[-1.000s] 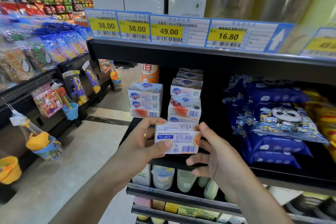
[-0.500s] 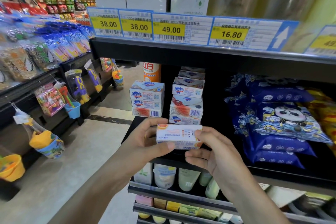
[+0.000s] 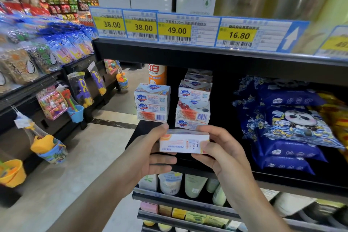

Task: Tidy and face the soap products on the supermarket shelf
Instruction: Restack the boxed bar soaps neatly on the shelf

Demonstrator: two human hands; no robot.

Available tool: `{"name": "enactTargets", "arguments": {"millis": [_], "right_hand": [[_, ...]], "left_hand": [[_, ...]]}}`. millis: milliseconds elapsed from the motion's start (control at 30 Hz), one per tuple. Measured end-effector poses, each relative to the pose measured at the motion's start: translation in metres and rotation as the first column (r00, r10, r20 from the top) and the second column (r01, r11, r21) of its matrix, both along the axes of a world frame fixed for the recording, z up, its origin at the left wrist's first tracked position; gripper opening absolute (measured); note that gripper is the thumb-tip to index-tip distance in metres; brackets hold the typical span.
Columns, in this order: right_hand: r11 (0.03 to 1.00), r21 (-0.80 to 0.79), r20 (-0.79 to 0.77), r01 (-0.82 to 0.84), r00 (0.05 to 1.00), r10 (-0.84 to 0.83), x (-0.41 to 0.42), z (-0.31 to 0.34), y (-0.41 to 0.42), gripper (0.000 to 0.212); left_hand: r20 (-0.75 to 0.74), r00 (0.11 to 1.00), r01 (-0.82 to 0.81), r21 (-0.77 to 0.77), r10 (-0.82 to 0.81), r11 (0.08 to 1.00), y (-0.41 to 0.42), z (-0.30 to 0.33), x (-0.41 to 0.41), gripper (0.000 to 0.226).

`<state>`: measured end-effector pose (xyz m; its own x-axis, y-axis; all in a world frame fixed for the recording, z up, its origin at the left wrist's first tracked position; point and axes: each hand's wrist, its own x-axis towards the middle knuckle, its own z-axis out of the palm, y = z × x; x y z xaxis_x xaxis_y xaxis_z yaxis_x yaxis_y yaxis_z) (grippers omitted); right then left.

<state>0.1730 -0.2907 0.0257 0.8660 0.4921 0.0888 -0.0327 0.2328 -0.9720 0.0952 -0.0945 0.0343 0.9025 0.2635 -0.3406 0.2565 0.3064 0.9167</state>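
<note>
Here, in the single head view, a soap box (image 3: 184, 143) is held at lower centre of the frame, just in front of the black shelf (image 3: 222, 56) and clear of any surface; it is gripped at its left end by the left hand (image 3: 150, 158), thumb on top and fingers curled beneath, and at its right end by the right hand (image 3: 222, 152), whose fingers wrap the corner; both hands are thus closed around the box and neither is free. The box is turned so that a long side panel faces the camera with its print upside down; this is judged to be a mid-rotation pose, the two-ended grip being the kind that lets a carton be spun until its front can be found. Just above it, at centre frame, two stacks of soap boxes stand on the shelf: the left stack (image 3: 152, 104) and the right stack (image 3: 194, 101); several barcode sides face outward there, so the facing is judged unfinished. To the right of the frame, blue panda packets (image 3: 293, 124) are piled; along the upper edge, yellow price tags (image 3: 175, 29) are clipped to the shelf lip. The held box is presumably meant for one of the stacks, front forward.
</note>
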Motion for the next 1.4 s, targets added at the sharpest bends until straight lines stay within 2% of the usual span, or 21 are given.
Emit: {"name": "enactTargets", "arguments": {"millis": [167,367,500,567,700,767,867,1000,1133,1267,1333,1400], "right_hand": [[1.000,-0.009,0.047,-0.019,0.999,0.019,0.000,-0.003,-0.003,0.037],[0.999,-0.039,0.095,-0.034,0.995,0.038,-0.001,-0.005,-0.006,0.045],[0.999,-0.041,0.165,-0.018,0.986,0.025,-0.003,-0.004,-0.005,0.063],[0.999,-0.036,0.145,-0.005,0.989,0.010,-0.003,-0.004,-0.005,0.069],[0.999,-0.052,0.063,-0.006,0.998,0.009,-0.003,-0.002,-0.005,0.070],[0.998,-0.065,0.035,0.013,0.999,-0.011,-0.002,-0.001,-0.003,0.059],[0.997,-0.074,0.022,0.034,0.999,-0.032,0.001,-0.002,0.003,0.041],[0.996,-0.061,-0.030,0.063,0.997,-0.065,0.005,-0.005,0.008,0.037],[0.997,-0.049,-0.050,0.062,0.997,-0.064,0.006,-0.010,0.016,0.034],[0.998,-0.055,-0.047,0.019,0.999,-0.021,0.006,-0.011,0.023,0.030],[0.996,-0.085,-0.004,0.018,1.000,-0.018,0.005,-0.012,0.023,0.025],[0.981,-0.167,0.118,0.097,0.990,-0.078,0.006,-0.017,0.021,0.025]], "left_hand": [[-0.003,1.000,0.004,-0.073,-0.004,0.997,-0.002,0.001,0.003,0.021],[0.005,1.000,-0.015,-0.110,0.016,0.994,0.000,-0.002,0.003,0.027],[0.062,0.998,0.003,-0.093,0.003,0.996,0.001,-0.002,0.000,0.027],[0.093,0.996,0.011,-0.064,-0.005,0.998,0.002,-0.003,-0.001,0.029],[0.154,0.988,-0.013,-0.029,0.018,0.999,0.005,-0.003,-0.003,0.033],[0.189,0.982,-0.010,-0.010,0.012,1.000,0.007,-0.004,-0.004,0.034],[0.233,0.972,0.007,0.074,-0.024,0.997,0.008,-0.006,-0.005,0.040],[0.282,0.956,0.018,0.232,-0.085,0.973,0.010,-0.007,-0.007,0.055],[0.264,0.948,-0.003,0.565,-0.177,0.825,0.015,-0.019,-0.010,0.089],[0.277,0.954,-0.129,0.724,-0.115,0.677,0.022,-0.022,-0.008,0.084],[0.273,0.956,-0.140,0.748,-0.108,0.649,0.028,-0.022,-0.008,0.080],[0.273,0.957,-0.153,0.753,-0.093,0.640,0.035,-0.021,-0.009,0.076]]}}
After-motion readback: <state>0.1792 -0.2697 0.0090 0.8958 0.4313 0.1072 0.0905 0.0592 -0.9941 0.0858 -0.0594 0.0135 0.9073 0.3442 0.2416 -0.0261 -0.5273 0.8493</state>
